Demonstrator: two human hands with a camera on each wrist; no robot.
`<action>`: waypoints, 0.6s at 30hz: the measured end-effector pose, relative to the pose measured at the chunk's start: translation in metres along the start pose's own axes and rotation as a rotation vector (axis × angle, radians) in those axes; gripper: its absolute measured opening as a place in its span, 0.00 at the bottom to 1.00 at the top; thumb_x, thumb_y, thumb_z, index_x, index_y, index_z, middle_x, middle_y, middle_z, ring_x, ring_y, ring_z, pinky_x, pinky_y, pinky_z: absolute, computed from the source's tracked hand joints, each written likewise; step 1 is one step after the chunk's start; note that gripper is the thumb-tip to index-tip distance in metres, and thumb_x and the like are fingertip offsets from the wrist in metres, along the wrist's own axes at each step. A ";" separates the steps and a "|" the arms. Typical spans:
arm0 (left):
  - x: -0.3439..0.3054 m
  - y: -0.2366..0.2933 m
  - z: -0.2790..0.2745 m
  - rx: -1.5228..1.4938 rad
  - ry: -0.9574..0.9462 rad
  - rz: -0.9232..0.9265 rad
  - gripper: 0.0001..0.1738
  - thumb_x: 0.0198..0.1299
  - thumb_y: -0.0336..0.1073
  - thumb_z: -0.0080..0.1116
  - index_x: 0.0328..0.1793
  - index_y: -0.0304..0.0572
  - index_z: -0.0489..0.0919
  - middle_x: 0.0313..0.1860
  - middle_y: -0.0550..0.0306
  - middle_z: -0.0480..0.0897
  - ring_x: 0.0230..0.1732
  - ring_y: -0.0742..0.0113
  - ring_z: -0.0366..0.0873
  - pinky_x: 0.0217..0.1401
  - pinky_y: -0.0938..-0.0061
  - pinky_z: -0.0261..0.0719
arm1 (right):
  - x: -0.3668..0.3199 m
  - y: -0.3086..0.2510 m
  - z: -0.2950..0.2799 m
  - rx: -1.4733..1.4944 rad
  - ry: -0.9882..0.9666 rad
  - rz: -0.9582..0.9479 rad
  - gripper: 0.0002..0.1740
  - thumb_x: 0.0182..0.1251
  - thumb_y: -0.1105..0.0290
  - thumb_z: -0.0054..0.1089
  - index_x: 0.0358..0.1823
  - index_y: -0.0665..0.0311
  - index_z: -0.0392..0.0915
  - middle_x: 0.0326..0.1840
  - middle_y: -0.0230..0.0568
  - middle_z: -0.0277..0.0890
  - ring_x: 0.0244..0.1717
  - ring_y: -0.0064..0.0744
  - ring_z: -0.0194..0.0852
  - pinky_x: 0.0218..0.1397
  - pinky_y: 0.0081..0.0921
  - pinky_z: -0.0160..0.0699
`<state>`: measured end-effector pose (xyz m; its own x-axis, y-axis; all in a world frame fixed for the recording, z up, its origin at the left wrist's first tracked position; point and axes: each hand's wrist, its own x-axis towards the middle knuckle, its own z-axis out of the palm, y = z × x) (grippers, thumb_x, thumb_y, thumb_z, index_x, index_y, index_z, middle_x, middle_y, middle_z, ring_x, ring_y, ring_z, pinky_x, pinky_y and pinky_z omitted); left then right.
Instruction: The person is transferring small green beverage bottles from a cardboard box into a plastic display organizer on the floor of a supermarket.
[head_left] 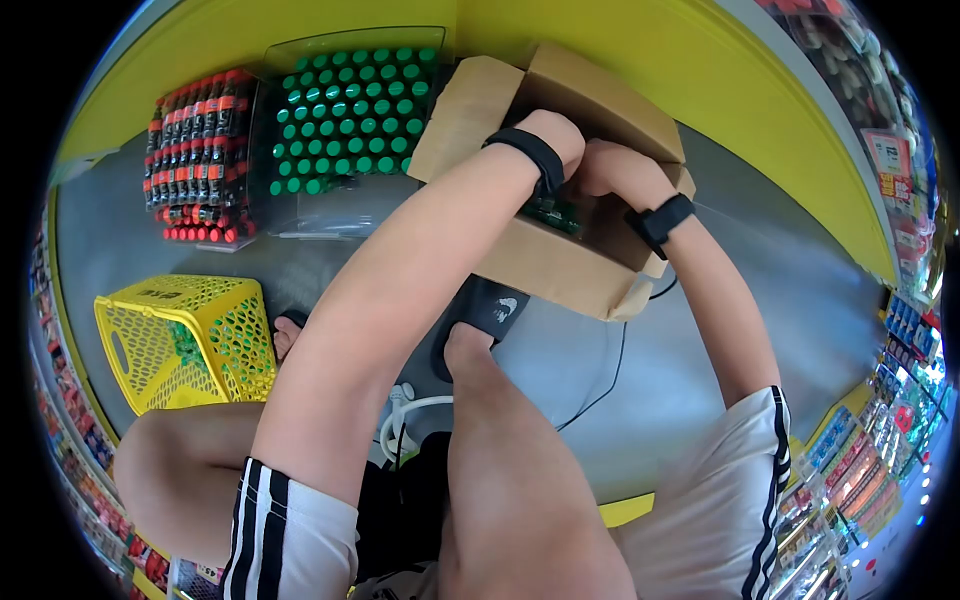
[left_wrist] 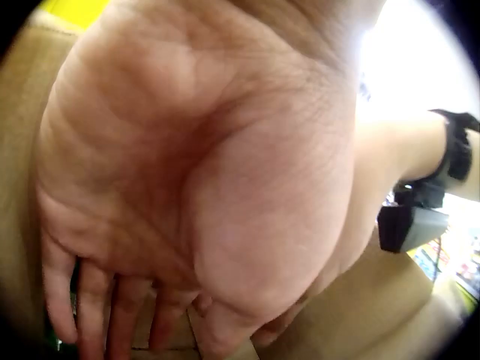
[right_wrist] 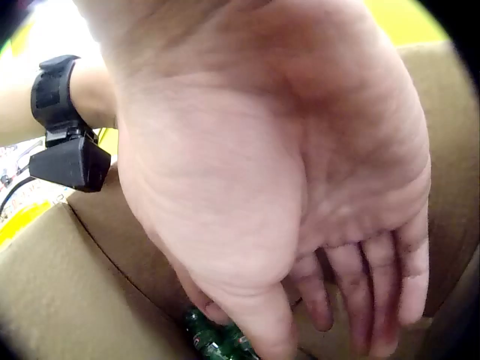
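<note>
- The cardboard box (head_left: 562,262) sits on the floor in front of the person with its flaps folded outward, which leaves the top clear for both arms to reach in
- The left hand (head_left: 553,134) points down inside the box, palm toward its wrist camera, fingers extended and loosely spread; nothing shows in its grasp, though the fingertips run to the picture's edge
- The right hand (head_left: 612,168) is close beside it, also pointing down, fingers mostly straight and thumb lowered; no grip on anything shows, and whether its thumb touches a bottle I cannot tell
- Green bottles (right_wrist: 206,334) lie low in the box, beyond the right thumb, so probably both wrists bend steeply to get down to that depth
- The green-capped bottles (head_left: 350,110) stand in tight rows to the left of the box, caps up, likely packed close so they hold each other upright
- Dark bottles with red caps (head_left: 200,150) form a separate block farther left, seemingly grouped by kind
- A yellow basket (head_left: 165,293) with green things inside is nearer the person's left leg, apparently kept within easy reach
</note>
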<state>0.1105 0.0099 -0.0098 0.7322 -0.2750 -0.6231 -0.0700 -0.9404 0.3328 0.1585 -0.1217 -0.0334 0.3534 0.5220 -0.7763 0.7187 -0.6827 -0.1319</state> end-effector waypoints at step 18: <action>0.010 -0.002 0.020 -0.016 -0.039 -0.047 0.12 0.57 0.36 0.72 0.46 0.42 0.95 0.48 0.41 0.93 0.52 0.49 0.93 0.57 0.60 0.89 | 0.048 0.009 0.031 0.090 -0.442 0.158 0.26 0.58 0.57 0.86 0.58 0.54 0.93 0.50 0.42 0.94 0.49 0.41 0.93 0.53 0.42 0.90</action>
<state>0.1045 0.0045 -0.0310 0.7074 -0.2387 -0.6653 -0.0253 -0.9492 0.3137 0.1634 -0.1189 -0.0905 0.1519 0.1539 -0.9763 0.6151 -0.7879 -0.0285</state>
